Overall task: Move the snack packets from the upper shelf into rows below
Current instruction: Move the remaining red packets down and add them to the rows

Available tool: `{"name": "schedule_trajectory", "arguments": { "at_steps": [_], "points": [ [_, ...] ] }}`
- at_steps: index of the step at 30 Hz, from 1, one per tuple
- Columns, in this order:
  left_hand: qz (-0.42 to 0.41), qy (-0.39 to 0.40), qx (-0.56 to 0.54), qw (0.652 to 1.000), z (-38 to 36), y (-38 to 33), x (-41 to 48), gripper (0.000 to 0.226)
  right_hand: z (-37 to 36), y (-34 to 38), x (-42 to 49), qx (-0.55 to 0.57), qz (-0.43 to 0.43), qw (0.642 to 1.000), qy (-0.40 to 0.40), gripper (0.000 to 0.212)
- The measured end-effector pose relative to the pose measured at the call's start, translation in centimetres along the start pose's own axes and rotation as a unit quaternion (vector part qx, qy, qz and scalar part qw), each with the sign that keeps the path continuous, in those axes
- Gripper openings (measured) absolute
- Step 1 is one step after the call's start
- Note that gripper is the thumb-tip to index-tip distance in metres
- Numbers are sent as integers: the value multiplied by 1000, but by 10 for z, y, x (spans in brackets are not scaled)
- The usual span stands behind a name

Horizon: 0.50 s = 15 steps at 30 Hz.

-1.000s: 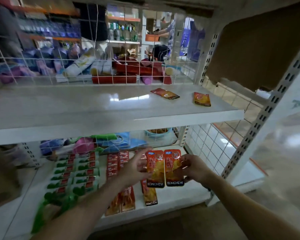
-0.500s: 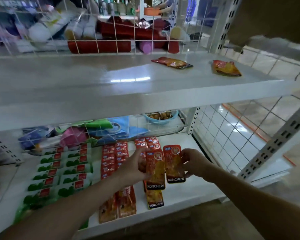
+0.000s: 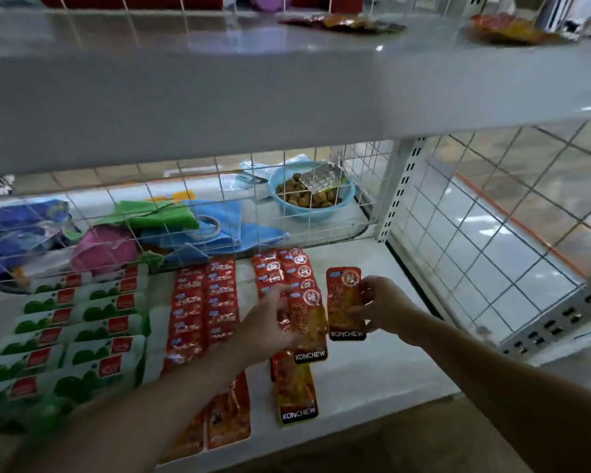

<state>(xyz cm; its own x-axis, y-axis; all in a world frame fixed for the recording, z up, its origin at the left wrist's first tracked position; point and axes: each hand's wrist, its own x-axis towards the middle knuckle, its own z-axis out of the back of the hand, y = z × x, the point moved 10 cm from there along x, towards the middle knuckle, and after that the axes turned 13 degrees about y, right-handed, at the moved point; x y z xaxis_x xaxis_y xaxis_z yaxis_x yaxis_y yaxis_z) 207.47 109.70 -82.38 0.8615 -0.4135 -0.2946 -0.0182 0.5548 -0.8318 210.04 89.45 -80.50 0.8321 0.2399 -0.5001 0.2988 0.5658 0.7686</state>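
My left hand (image 3: 270,322) pinches an orange KONCHEW snack packet (image 3: 308,322) over the lower shelf (image 3: 382,370). Just to its right, my right hand (image 3: 381,305) pinches a second KONCHEW packet (image 3: 344,303) by its right edge. Both packets hover at the front end of a red-orange packet row (image 3: 280,268). Another KONCHEW packet (image 3: 296,390) lies on the shelf below them. Two snack packets remain on the upper shelf (image 3: 287,80): one (image 3: 342,23) near the middle, one (image 3: 512,29) at the right.
Rows of green-and-white packets (image 3: 72,336) and red packets (image 3: 203,305) fill the lower shelf's left and middle. A wire grid (image 3: 185,213) backs the shelf; behind it sit cloths and a blue bowl (image 3: 311,196). A wire side panel (image 3: 475,240) closes the right.
The view has tilted down and closer to the lower shelf. Both hands have carried their packets deeper over the shelf, toward the right-hand packet row.
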Motion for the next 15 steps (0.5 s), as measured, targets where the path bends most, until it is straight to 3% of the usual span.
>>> {"name": "schedule_trajectory", "arguments": {
  "at_steps": [5, 15],
  "points": [
    [21, -56, 101, 993, 1, 2, 19, 84, 10, -25, 5, 15, -11, 1000, -17, 32],
    [86, -95, 177, 976, -5, 8, 38, 94, 12, -31, 13, 31, -12, 999, -12, 32]
  ]
}}
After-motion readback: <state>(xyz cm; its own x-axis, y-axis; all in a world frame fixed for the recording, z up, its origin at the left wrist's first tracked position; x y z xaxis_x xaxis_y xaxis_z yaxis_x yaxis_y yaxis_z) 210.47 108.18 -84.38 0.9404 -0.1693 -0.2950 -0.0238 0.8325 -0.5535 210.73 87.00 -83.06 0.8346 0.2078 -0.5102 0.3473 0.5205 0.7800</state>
